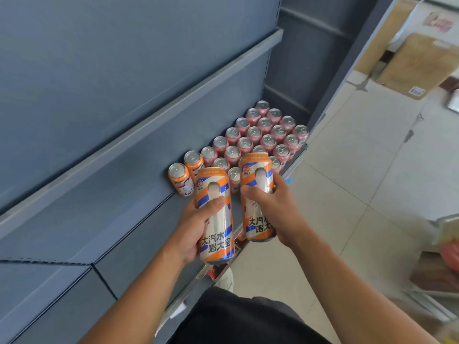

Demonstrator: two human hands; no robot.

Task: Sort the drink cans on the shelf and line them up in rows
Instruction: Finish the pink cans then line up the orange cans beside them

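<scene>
**Orange beside pink, both grips full**

Grey-blue metal shelf point(139, 219) next to pale tiled floor point(347, 170), cardboard boxes point(417, 63) beyond. Toward the shelf's right end, pink cans point(263, 135) packed in neat rows from back panel to front edge. Just left of that block, along the back, two standing orange cans point(181, 180), close side by side. Above the front edge, left hand point(198, 227) wrapped round an upright orange striped can point(216, 214); right hand point(275, 207) wrapped round a second striped can point(258, 194), just beside the first, partly covering the pink rows.
</scene>
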